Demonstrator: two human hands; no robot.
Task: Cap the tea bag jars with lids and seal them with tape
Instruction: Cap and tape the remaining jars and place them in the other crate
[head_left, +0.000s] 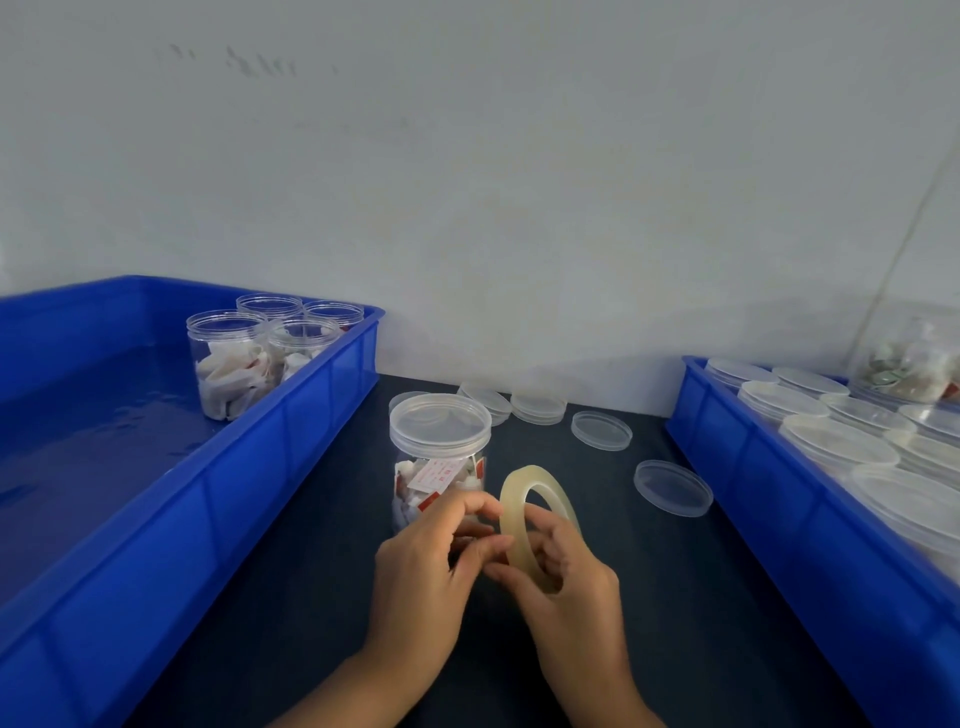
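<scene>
While the right hand (566, 582) grips the upright tape roll (537, 519), left fingers (483, 545) pinch its edge; the capped jar (439, 457) stands just beyond, at eleven o'clock.

Dark table (649, 597): bins (156, 519), jar (439, 457), lids (672, 488).

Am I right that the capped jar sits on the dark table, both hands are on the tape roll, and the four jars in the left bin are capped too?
Not quite. In the head view the four jars in the left bin are open, without lids. The rest holds: the capped jar stands on the dark table, and the left hand and right hand both hold the tape roll.
</scene>
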